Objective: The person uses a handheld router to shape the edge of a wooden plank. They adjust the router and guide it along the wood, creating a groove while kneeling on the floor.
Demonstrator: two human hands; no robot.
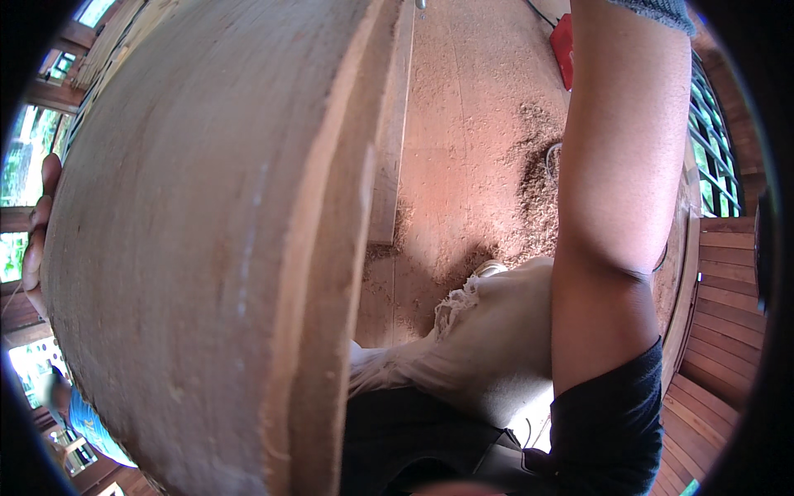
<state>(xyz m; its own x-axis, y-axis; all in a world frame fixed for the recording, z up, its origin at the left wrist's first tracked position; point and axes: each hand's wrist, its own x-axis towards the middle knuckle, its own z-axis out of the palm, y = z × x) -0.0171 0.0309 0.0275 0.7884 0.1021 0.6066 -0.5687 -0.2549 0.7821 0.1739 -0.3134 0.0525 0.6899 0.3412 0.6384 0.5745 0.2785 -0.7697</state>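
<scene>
A wide, thick wooden board [190,231] stands close in front of me and fills the left half of the head view. Along its far left side, the fingers of my left hand [38,240] curl round the edge; the palm is hidden behind the board. My bare right forearm reaches up the right side, ending at a grey knitted cuff [657,11] at the top rim. The right hand itself lies beyond the picture, so what it touches does not show.
Sawdust and shavings [538,178] lie on the reddish wooden floor [463,149] beside my bent leg in frayed pale trousers [504,314]. A red object [563,51] with a cable sits beyond. Behind the board at lower left is a person in blue [93,428]. Plank panelling [719,289] rises at right.
</scene>
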